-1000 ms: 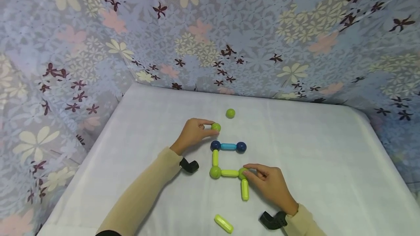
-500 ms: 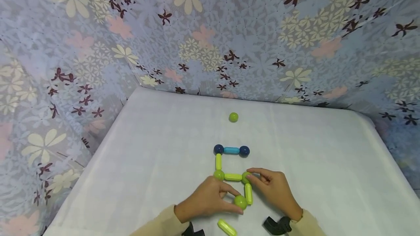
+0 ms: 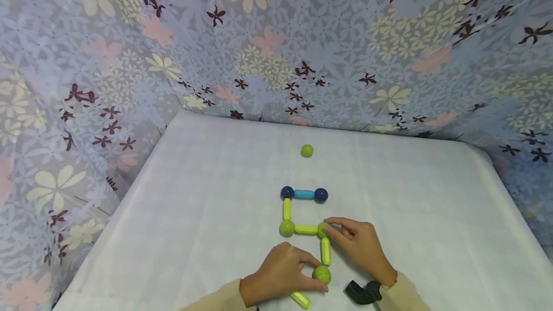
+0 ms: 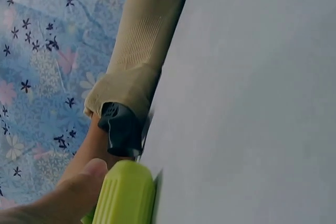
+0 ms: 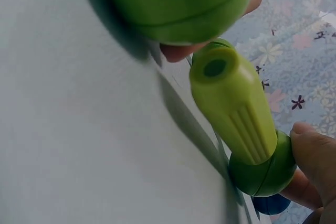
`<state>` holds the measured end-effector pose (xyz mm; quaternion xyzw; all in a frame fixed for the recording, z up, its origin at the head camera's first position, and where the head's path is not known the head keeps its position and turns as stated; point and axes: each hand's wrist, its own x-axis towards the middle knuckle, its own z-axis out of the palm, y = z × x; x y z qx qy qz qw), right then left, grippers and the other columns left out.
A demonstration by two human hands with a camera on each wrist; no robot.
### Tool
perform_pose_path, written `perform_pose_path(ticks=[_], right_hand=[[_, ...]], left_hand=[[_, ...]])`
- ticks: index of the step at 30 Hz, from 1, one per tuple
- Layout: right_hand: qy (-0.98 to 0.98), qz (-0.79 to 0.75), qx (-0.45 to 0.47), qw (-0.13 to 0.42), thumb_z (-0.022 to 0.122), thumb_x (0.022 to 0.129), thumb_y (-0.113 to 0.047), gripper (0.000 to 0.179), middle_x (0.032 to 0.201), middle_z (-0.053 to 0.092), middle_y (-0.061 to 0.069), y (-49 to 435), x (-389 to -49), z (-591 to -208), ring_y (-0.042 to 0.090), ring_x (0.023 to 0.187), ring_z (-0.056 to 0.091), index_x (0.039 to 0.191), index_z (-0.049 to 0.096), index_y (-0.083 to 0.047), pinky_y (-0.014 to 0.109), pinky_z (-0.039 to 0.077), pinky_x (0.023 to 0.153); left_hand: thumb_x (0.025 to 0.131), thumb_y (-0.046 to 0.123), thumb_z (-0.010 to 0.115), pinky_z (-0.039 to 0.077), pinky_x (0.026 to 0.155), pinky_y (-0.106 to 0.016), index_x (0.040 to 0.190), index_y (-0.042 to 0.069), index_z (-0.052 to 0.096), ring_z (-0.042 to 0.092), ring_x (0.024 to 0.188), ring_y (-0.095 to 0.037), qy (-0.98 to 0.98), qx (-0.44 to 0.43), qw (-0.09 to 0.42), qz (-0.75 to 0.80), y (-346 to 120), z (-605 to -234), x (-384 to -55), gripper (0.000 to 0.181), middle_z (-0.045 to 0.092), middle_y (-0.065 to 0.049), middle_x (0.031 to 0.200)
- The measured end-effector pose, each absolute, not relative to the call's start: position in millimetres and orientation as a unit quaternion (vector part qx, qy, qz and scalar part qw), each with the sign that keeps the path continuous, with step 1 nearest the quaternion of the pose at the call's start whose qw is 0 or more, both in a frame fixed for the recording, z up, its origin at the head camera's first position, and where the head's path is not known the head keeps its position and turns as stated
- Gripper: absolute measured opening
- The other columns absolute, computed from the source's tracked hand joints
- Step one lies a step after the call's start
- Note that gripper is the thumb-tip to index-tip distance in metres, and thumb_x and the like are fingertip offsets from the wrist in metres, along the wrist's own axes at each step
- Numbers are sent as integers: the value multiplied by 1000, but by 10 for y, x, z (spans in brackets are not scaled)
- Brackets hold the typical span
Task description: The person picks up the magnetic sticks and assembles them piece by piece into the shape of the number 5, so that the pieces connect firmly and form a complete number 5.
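My left hand (image 3: 282, 270) pinches a green ball (image 3: 322, 275) between thumb and fingers, just below the free end of a yellow-green rod (image 3: 326, 252). In the right wrist view a gap shows between this ball (image 5: 181, 3) and the rod's dark-tipped end (image 5: 216, 67). My right hand (image 3: 360, 248) pinches another green ball (image 3: 323, 230), to which the rod's upper end is joined. From there a sideways rod (image 3: 306, 229) runs to a left green ball (image 3: 287, 228). An upright rod (image 3: 287, 209) leads to a dark blue ball (image 3: 287, 193).
A light blue rod (image 3: 304, 194) links that ball to a second dark blue ball (image 3: 321, 195). One loose green ball (image 3: 307, 150) lies farther back. A loose yellow-green rod (image 3: 301, 299) is partly hidden by my left hand. Floral cloth (image 3: 276, 52) hangs behind the white table (image 3: 207, 181).
My left hand has carried its green ball from beside the dark blue balls down to the lower rod's free end. The right hand keeps its grip at the joint.
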<state>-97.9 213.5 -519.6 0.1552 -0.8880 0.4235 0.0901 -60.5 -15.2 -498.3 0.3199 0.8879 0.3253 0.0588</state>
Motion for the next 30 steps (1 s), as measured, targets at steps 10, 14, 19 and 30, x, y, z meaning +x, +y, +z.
perform_pose_path(ticks=[10, 14, 19, 30], right_hand=[[-891, 419, 148, 88, 82, 90, -27, 16, 53, 27, -20, 2145, -961, -5197, -4, 48, 20, 105, 80, -22, 21, 28, 44], [-891, 415, 156, 96, 82, 89, -26, 16, 54, 27, -20, 2151, -982, -5198, -4, 48, 20, 105, 81, -21, 22, 28, 44], [-892, 416, 153, 93, 82, 90, -26, 16, 53, 27, -20, 2157, -990, -5188, -4, 48, 20, 105, 80, -21, 22, 27, 44], [-877, 459, 122, 73, 79, 92, -27, 22, 53, 30, -14, 2208, -895, -5161, 0, 49, 23, 113, 79, -22, 24, 29, 45]], left_hand=[[72, 61, 86, 27, 49, -11, 98, 28, 84, 24, 48, 14, 900, 303, 32, 310, -76, -5017, -549, 42, 35, 25, 50], [74, 61, 85, 28, 50, -12, 98, 26, 84, 26, 48, 12, 900, 304, 35, 311, -62, -5017, -579, 43, 39, 25, 50], [74, 60, 85, 28, 52, -12, 100, 24, 84, 26, 48, 12, 892, 319, 34, 318, -76, -5014, -608, 44, 40, 25, 50], [78, 49, 87, 25, 43, -17, 104, 23, 83, 18, 44, 5, 838, 316, 150, 419, -654, -4948, -722, 36, 33, 20, 48]])
